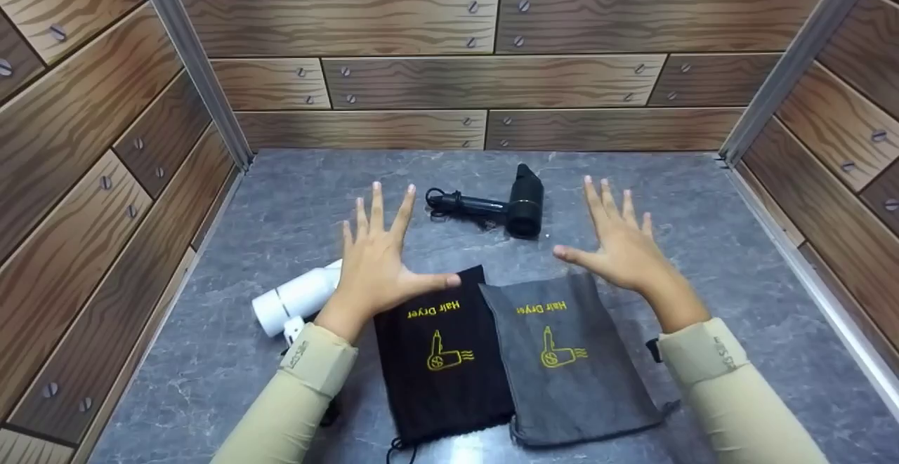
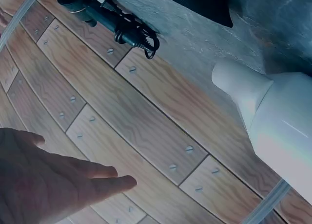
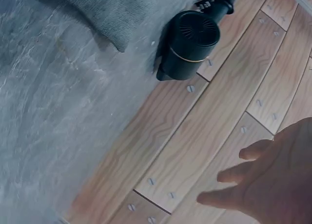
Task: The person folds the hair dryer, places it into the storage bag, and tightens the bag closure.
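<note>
Both hands hover with fingers spread and hold nothing. My left hand [image 1: 376, 267] is over the upper left part of a black drawstring pouch [image 1: 449, 394], beside a white hair dryer [image 1: 302, 299] that it and the sleeve partly hide. The right hand [image 1: 621, 250] stands above and right of a grey drawstring pouch [image 1: 576, 387]. Each pouch bears yellow "Hair Dryer" lettering and a dryer drawing. Farther back, between the hands, lies a black hair dryer [image 1: 525, 204] with its cord bundled by the handle. The white dryer's body [image 2: 282, 116] looms large in the left wrist view.
The grey marbled tabletop [image 1: 232, 387] is enclosed by wood-patterned panels at the back [image 1: 407, 25], left [image 1: 77, 190] and right [image 1: 853, 113]. Metal strips run up the corners. The two pouches lie side by side, their edges touching or overlapping slightly.
</note>
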`<action>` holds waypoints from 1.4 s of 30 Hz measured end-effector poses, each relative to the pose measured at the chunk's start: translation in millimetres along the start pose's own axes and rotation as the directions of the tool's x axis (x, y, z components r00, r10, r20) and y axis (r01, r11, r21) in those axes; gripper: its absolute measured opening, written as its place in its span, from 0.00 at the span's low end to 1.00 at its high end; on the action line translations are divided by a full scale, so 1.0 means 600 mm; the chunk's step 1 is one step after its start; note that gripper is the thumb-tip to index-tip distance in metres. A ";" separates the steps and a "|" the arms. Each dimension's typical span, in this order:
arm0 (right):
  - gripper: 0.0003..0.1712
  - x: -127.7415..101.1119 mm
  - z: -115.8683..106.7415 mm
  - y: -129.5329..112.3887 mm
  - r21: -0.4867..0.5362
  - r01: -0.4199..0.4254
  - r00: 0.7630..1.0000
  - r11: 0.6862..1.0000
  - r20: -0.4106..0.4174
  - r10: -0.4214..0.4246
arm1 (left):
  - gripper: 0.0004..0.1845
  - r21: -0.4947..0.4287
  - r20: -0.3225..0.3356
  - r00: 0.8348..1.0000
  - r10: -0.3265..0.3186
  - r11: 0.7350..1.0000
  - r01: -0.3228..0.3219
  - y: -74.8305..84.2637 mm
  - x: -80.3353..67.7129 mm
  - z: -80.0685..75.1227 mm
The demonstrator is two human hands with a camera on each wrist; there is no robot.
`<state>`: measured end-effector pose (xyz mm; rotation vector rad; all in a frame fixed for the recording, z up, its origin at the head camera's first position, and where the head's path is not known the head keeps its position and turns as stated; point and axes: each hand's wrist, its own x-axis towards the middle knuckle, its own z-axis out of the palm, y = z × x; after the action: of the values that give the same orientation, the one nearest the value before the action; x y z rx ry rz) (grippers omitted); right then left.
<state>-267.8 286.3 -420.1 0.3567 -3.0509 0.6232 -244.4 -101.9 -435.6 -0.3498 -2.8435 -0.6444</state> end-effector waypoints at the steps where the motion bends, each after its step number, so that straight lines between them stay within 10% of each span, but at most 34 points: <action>1: 0.68 0.003 0.001 0.001 0.027 -0.007 1.000 1.000 0.007 0.007 | 0.75 -0.024 0.008 1.000 -0.013 1.000 0.013 0.000 0.003 0.002; 9: 0.61 0.026 0.004 0.010 0.291 -0.075 0.996 0.954 0.062 0.059 | 0.67 -0.190 0.099 0.992 -0.081 0.977 0.099 0.005 0.025 0.014; 15: 0.58 0.049 0.014 0.018 0.431 -0.148 0.988 0.890 0.095 0.119 | 0.66 -0.372 0.147 0.980 -0.132 0.911 0.179 0.014 0.044 0.025; 22: 0.58 0.069 0.030 0.026 0.574 -0.240 0.971 0.783 0.120 0.209 | 0.83 -0.686 0.234 0.962 -0.138 0.678 0.264 0.051 0.086 0.052; 31: 0.57 0.094 0.051 0.006 0.736 -0.241 0.967 0.633 0.130 0.218 | 0.76 -0.784 0.250 0.947 -0.200 0.533 0.319 0.088 0.125 0.095; 42: 0.60 0.128 0.077 -0.005 0.797 -0.323 0.934 0.510 0.184 0.305 | 0.55 -0.830 0.421 0.831 -0.364 0.213 0.515 0.092 0.152 0.134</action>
<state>-340.0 248.5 -457.3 -0.2455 -2.5925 2.0783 -327.7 -1.2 -462.0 0.3688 -2.2573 -2.4739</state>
